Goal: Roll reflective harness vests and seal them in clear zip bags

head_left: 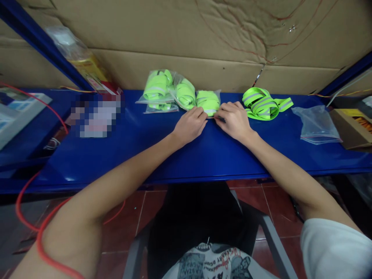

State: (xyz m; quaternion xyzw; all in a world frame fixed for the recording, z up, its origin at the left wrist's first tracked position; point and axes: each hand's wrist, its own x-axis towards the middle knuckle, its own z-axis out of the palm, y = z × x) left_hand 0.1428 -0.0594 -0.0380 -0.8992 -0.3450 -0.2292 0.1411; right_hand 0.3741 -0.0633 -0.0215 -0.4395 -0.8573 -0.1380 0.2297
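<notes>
Both hands meet at the near edge of a clear zip bag (208,101) that holds a coiled neon-green reflective strap. My left hand (191,126) pinches the left end of that edge, fingers curled. At the right end my right hand (234,121) grips the edge between thumb and fingers. Left of it lie another bagged green strap (186,94) and a small pile of bagged straps (157,87). Just right of my right hand rests a loose coil of green reflective strap (263,104), unbagged, with one end sticking out. The exact finger contact is partly hidden.
Empty clear zip bags (318,124) lie at the right on the blue table (139,155), beside an open cardboard box (353,126). A yellow-and-red box (95,73) leans at the back left. A red hose (27,193) runs down the left side. Cardboard (162,31) walls the back.
</notes>
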